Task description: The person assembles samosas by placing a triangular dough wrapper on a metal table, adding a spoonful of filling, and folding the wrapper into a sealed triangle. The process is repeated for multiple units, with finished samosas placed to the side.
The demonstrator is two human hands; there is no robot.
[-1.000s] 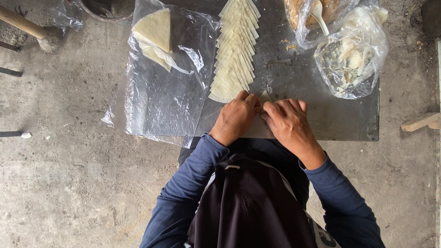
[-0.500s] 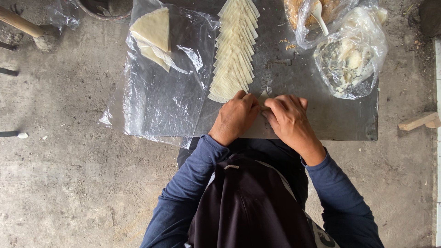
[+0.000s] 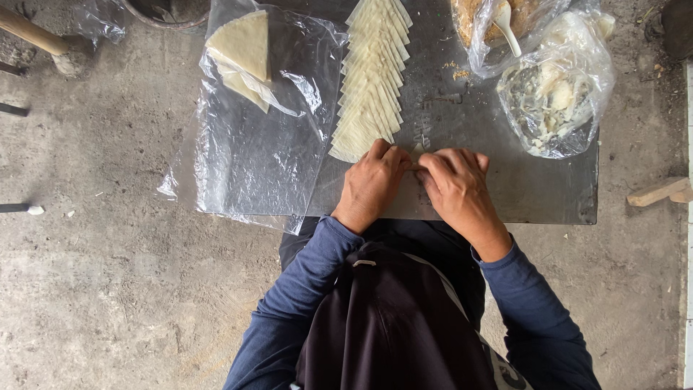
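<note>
Your left hand [image 3: 373,184] and right hand [image 3: 453,189] meet on the grey surface [image 3: 534,195], fingers curled shut, pinching one small pale pastry piece [image 3: 417,149], mostly hidden. It sits just below the row of folded triangles [image 3: 372,83]. Risk: pinch too hard and the thin sheet could tear. Count: one row, one wrapper stack [image 3: 244,50] on plastic, two bags, one spoon [image 3: 505,25]

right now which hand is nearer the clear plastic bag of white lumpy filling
Right. The right hand lies just below-left of the clear plastic bag of white lumpy filling; the left hand sits farther away, beside the stacked wrappers.
</note>
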